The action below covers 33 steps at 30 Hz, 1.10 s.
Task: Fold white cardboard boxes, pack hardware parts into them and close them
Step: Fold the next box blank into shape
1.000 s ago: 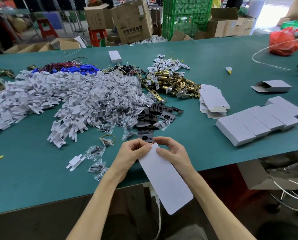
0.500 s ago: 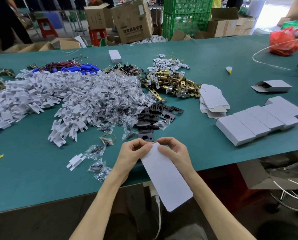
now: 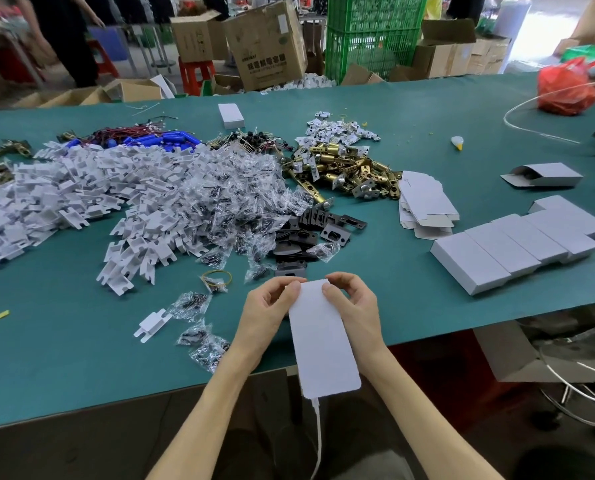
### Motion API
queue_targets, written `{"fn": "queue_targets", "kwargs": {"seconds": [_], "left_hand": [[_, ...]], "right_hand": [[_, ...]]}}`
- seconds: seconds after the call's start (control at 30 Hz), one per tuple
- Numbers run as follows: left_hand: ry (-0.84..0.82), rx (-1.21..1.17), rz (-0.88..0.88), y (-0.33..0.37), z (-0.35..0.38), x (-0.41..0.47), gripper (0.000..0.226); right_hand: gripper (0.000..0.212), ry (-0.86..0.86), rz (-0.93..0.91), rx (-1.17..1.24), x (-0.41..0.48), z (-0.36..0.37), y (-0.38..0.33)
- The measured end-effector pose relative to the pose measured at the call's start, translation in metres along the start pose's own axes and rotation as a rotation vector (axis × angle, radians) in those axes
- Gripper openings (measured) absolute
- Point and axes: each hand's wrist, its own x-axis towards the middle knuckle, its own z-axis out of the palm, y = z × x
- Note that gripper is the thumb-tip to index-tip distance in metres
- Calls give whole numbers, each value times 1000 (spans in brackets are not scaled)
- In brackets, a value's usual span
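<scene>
1. Left hand [image 3: 271, 313] pinches the box [image 3: 318, 337] at its far left corner.
2. Right hand [image 3: 353, 306] pinches the far right corner.
3. Box lies between both hands, over the table [image 3: 64, 358] edge.

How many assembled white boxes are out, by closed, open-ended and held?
Closed boxes in the right row: 5
Lone closed box: 1
Open-ended box: 1
Held box, pinched by left hand and right hand: 1
Total: 8
</scene>
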Motion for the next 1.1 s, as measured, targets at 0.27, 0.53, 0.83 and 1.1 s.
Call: {"fn": "queue_targets", "kwargs": {"seconds": [0.27,0.53,0.83,1.1], "left_hand": [[44,-19,12,-2,-1,-1,16],[3,17,27,-2,-2,-2,18],[7,29,61,-3,-3,-2,22],[-100,105,123,-4,-4,-1,49]], "right_hand": [[18,32,-18,-79,0,2,2],[11,59,-26,-108,2,3,3],[11,-1,-2,-117,-1,3,-2],[9,158,109,-136,7,9,1]]}}
